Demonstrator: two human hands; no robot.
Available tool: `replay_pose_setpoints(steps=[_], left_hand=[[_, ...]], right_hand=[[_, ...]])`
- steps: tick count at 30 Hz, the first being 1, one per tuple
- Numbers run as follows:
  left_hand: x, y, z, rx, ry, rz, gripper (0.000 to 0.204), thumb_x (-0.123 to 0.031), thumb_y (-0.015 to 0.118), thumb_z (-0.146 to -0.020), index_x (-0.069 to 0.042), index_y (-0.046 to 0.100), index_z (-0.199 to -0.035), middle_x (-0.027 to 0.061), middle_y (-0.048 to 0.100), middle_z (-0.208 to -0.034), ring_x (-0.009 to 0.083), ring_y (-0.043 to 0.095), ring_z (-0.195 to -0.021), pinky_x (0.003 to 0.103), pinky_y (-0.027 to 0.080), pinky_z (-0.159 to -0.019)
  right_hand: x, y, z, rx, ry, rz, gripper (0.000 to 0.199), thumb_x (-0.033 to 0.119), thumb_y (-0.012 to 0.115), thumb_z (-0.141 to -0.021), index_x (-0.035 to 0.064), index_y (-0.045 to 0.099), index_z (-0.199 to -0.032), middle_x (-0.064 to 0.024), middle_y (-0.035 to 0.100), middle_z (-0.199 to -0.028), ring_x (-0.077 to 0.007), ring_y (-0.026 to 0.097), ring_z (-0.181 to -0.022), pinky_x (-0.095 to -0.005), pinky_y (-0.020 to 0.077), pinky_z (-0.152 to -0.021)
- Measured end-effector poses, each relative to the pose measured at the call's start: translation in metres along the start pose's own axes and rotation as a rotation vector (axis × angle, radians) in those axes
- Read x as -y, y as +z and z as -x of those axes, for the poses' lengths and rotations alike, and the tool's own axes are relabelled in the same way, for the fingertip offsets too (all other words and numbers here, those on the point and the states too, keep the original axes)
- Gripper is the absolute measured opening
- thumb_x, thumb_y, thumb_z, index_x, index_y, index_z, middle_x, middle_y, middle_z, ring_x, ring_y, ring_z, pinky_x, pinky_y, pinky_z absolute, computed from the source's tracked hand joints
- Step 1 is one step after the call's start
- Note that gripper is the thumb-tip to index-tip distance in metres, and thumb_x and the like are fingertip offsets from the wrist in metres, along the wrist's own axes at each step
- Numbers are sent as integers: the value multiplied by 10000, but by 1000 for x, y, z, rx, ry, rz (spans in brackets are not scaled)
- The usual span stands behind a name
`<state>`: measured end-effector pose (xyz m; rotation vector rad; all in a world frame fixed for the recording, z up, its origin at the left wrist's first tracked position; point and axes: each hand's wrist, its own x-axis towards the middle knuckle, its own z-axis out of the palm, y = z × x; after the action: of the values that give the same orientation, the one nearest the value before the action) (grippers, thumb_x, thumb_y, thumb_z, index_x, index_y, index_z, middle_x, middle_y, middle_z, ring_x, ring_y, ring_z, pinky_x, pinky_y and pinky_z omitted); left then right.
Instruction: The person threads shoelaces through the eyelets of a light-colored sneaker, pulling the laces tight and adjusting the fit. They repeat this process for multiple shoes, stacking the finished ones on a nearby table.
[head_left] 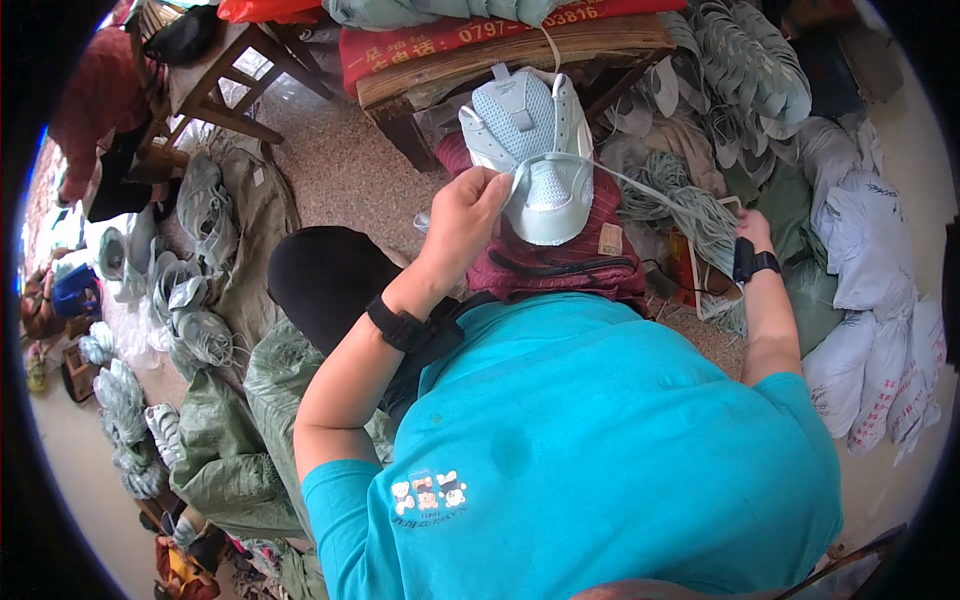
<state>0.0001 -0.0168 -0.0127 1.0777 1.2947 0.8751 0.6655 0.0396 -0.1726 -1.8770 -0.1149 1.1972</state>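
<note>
A pale grey-green shoe upper (550, 205) rests on a dark red cloth (600, 262) over my lap, its mesh tongue toward the wooden bench. My left hand (465, 215) is closed at the left edge of the upper, pinching a flat pale shoelace (545, 160) that crosses over it. From there the lace runs out to the right, toward my right hand (757, 232), which is held well apart from the upper. The right fingers look closed on the lace, beside a hanging bundle of laces (680, 195). Small parts of that grip are hard to make out.
A wooden bench (520, 62) with red plastic covering stands just ahead. Stacked shoe uppers (750, 65) and stuffed white sacks (870, 240) are at right. Green sacks (225, 440) and bundled uppers (205, 210) lie at left, near a wooden stool (225, 85) and other people.
</note>
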Motion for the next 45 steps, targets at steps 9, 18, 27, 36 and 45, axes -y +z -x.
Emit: replay_pose_setpoints(steps=[9,18,27,36,45], left_hand=[[3,7,-11,-112,-3,-7,304,-242,625,-966,7,636,-793,-15,565,-655,79,496,-600,284,412,-535],[-5,13,-16,-116,-21,32,264,-212,609,-976,-42,608,-775,-55,518,-664,40,425,-598,252,343,-524],[2,16,-18,-196,127,-180,278,-220,604,-951,-6,601,-773,62,569,-650,157,490,-566,321,394,-533],[1,16,-22,-200,131,-140,293,-213,616,-921,36,582,-770,184,584,-652,279,520,-561,401,434,-567],[-25,5,-21,-159,625,-943,150,-170,608,-899,-42,572,-829,190,623,-787,397,626,-765,486,493,-655]], right_hand=[[22,271,307,776,-486,604,265,231,600,-995,19,628,-1150,-52,698,-925,-50,586,-705,-192,420,-598],[12,317,356,1004,-866,861,170,169,651,-960,24,622,-876,49,562,-803,-40,490,-759,-237,425,-684],[17,335,382,706,-1630,1185,148,160,638,-801,34,562,-795,-110,583,-710,-284,624,-694,-435,477,-614],[32,336,389,793,-1817,1504,148,170,692,-809,56,599,-823,-116,606,-857,-322,624,-874,-450,493,-766],[60,356,399,1031,-1846,1592,370,104,813,-695,57,568,-968,-103,559,-1016,-325,592,-1022,-445,501,-851]])
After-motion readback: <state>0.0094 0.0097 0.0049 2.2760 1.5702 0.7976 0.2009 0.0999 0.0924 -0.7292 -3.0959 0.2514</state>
